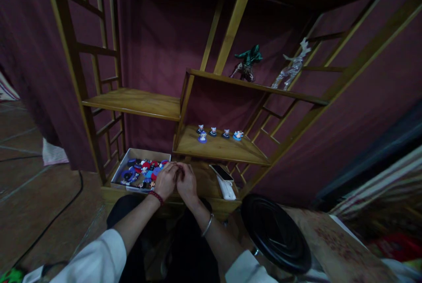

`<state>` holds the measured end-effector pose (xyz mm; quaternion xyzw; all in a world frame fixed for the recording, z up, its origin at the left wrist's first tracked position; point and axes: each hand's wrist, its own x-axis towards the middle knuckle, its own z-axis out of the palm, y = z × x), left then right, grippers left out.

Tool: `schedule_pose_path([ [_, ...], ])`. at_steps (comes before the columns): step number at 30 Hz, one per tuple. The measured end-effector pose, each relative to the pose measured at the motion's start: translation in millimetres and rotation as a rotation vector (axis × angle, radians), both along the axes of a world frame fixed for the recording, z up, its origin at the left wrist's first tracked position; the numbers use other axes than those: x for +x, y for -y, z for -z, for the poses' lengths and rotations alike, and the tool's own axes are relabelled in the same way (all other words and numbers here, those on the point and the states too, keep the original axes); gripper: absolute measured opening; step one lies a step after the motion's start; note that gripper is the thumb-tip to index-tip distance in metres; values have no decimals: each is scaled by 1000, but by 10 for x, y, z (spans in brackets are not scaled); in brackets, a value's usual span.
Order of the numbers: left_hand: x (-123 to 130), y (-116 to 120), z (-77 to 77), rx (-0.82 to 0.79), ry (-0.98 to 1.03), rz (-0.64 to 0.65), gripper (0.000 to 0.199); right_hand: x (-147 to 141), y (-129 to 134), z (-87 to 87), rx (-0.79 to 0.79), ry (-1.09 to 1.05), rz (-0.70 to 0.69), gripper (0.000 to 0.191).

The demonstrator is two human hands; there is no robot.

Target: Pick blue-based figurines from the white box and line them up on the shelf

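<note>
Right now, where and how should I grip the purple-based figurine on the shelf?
Pinch the purple-based figurine by its body, probably from the front: it stands upright, nearer the shelf's front edge than the other figurines, and the upper shelf hampers a top approach.

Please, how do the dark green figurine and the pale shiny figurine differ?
The dark green figurine has a brownish lower part; the pale shiny figurine is whitish throughout. The green one looks compact and bent; the pale one stretches upward. Both stand on the brown wooden upper shelf.
</note>
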<state>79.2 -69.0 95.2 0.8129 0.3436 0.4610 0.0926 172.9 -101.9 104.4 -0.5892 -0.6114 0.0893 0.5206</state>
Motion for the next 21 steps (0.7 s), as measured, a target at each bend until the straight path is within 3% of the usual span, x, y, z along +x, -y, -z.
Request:
schedule_pose_path([
  [9, -368, -76, 354, -252, -186, -125, 21, -359, -143, 401, -164, 37, -50, 34],
  [16, -572, -67, 461, -485, -331, -212, 25, -573, -282, 616, -338, 72, -84, 32],
  [21, -677, -107, 507, -537, -405, -219, 27, -680, -393, 770, -396, 91, -110, 36],
])
